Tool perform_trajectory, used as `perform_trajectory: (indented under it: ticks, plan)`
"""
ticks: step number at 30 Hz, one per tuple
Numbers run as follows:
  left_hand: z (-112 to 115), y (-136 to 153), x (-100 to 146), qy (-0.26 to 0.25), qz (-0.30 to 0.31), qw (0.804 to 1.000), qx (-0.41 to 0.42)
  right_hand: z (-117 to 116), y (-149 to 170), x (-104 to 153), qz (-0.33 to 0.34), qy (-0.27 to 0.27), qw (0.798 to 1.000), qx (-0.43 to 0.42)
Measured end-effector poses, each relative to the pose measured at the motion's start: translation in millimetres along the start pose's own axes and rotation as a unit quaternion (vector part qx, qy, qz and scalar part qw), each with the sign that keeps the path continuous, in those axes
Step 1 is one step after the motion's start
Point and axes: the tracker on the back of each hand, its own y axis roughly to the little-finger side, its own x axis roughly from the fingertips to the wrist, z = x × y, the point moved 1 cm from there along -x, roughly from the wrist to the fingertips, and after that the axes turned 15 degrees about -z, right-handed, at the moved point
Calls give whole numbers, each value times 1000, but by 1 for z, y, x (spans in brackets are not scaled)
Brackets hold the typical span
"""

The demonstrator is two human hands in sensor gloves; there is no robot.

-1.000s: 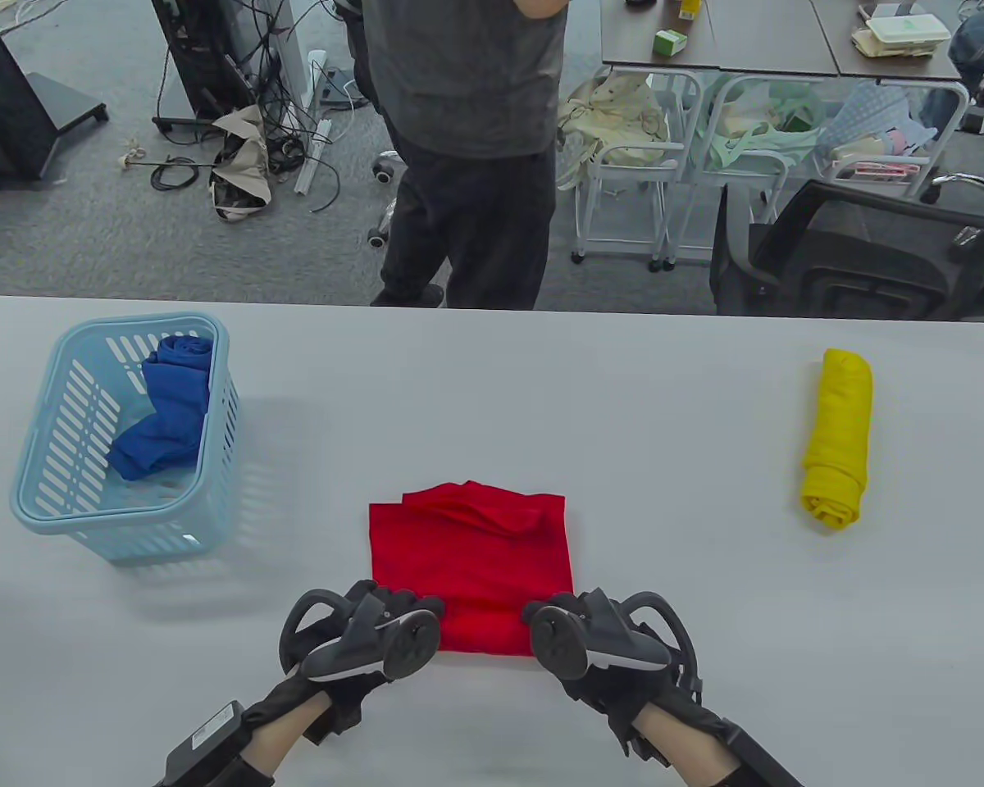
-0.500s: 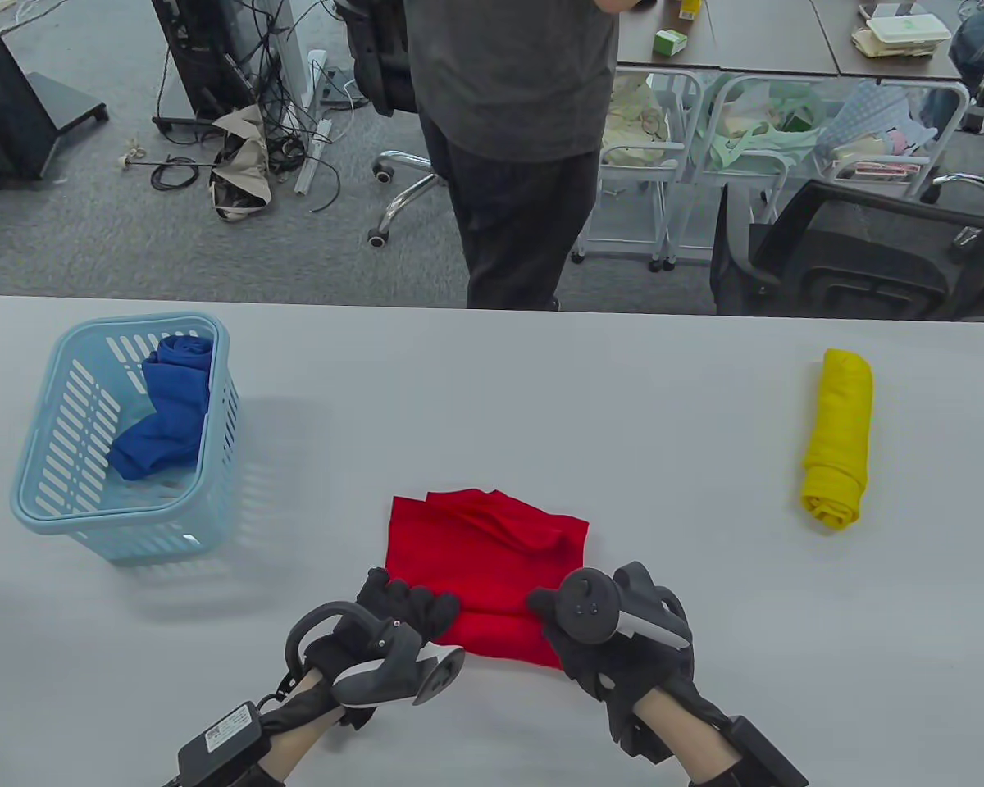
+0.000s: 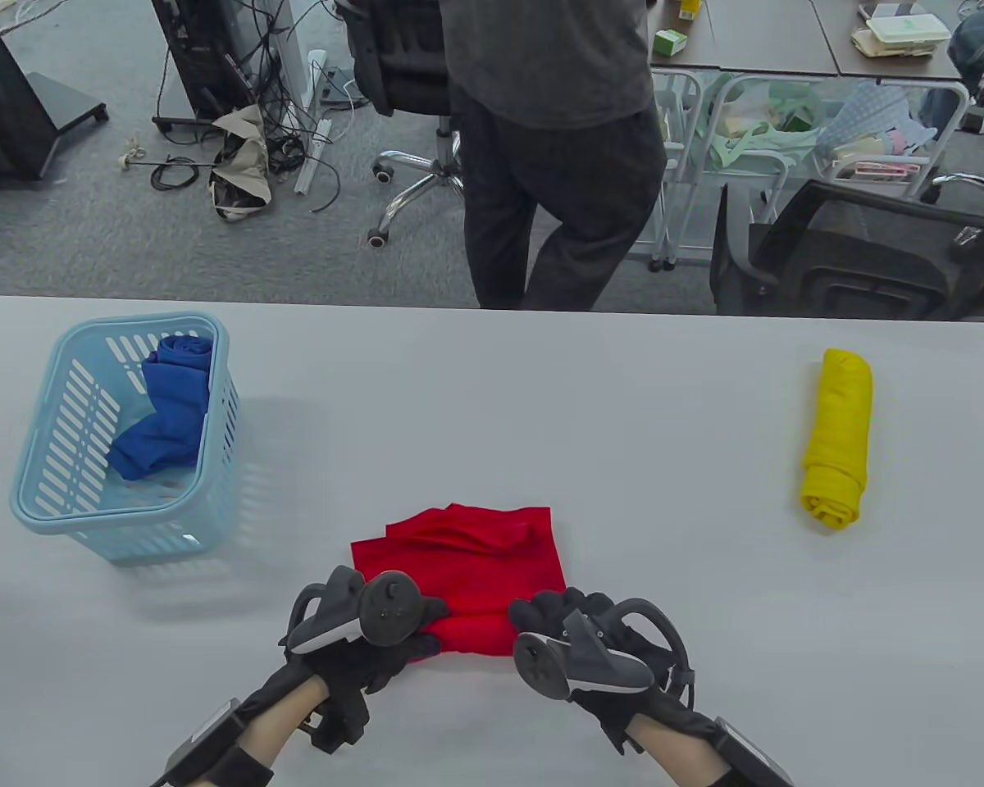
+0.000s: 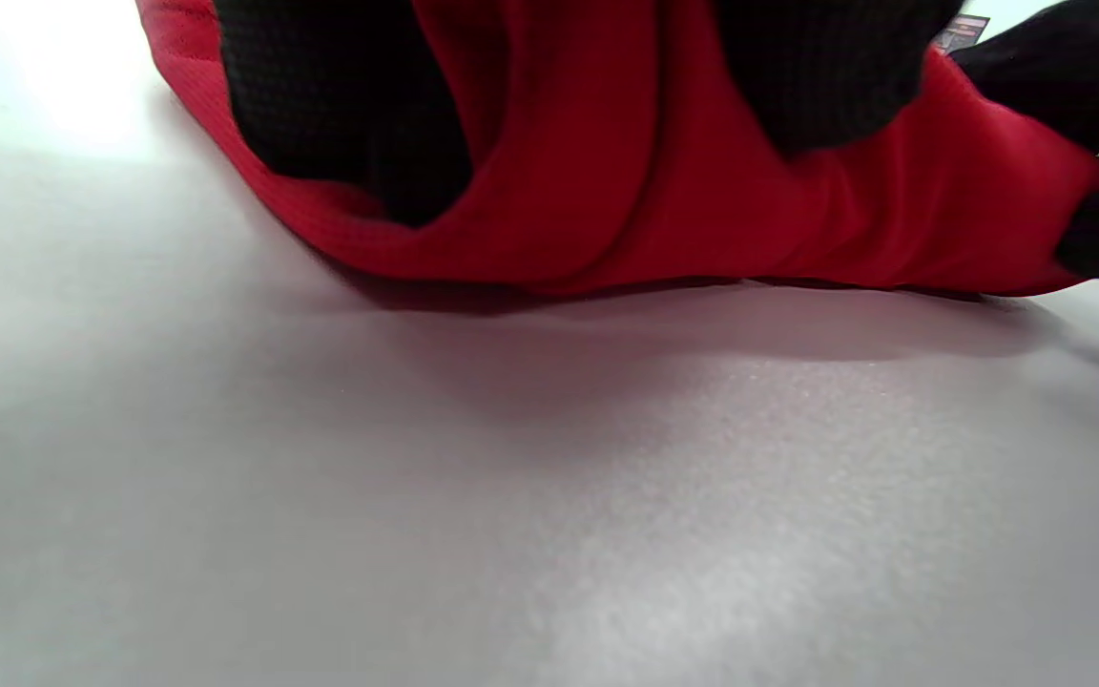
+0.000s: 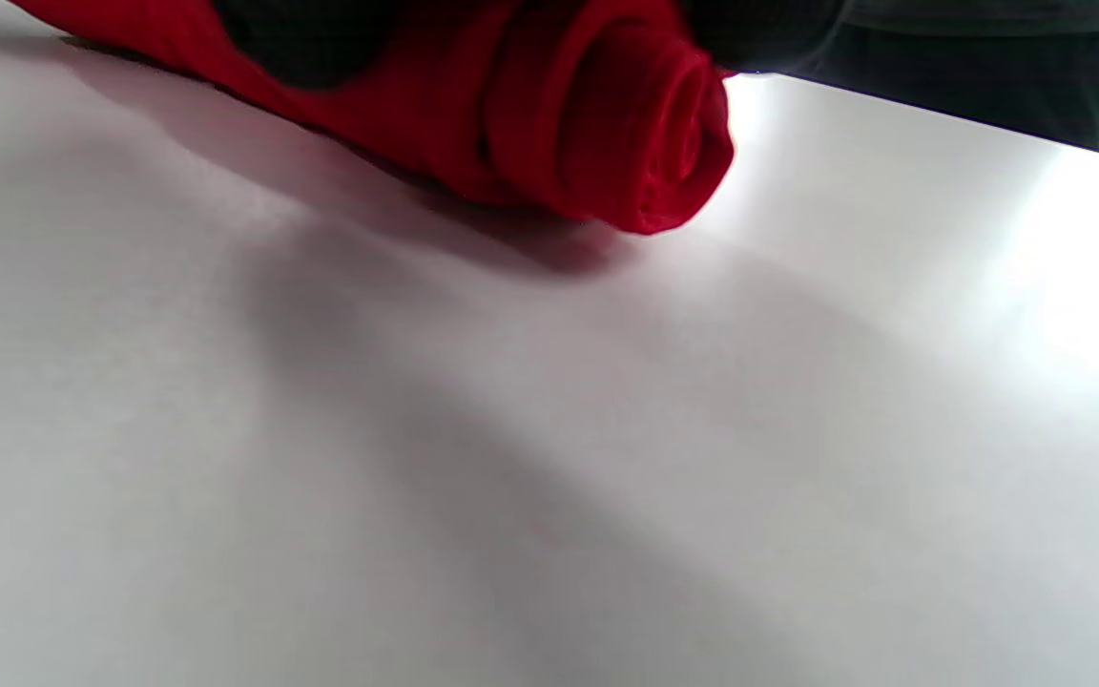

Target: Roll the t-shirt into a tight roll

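Basket: the light blue basket [image 3: 45, 500], holding a blue garment [image 3: 166, 410], sits well left of the red t-shirt [image 3: 467, 557].
Left hand: your left hand [image 3: 377, 635] curls its fingers [image 4: 340, 114] round the shirt's rolled near edge.
T-shirt: mid-table, its near edge rolled, the rest flat.
Right hand: your right hand [image 3: 578, 648] grips the roll's right end [image 5: 645, 143].
Yellow roll: the yellow rolled garment [image 3: 836, 438] lies well right of the shirt.

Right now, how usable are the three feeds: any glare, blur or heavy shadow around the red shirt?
Table view: sharp, evenly lit, red t-shirt clear. Left wrist view: glare at the top left on the table, glove fingers soft, shadow under the shirt. Right wrist view: washed-out patch at the right, roll end slightly soft.
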Motion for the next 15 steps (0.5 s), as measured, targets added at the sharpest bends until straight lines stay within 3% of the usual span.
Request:
perform_trajectory:
  ticks: [3, 6, 10, 12, 15]
  plan:
    - [1, -12, 10, -60, -3, 995, -80, 1, 9, -5, 12, -40, 997, -67]
    - [6, -34, 21, -143, 11, 967, -212, -1, 22, -11, 19, -77, 988, -135]
    - [17, -41, 20, -179, 11, 937, -300, -4, 31, -16, 26, -110, 975, -193]
    - [18, -38, 16, -163, 12, 944, -288, -4, 32, -16, 23, -109, 974, -197]
    - [10, -32, 12, -122, 13, 969, -213, -1, 30, -12, 3, -78, 984, -160]
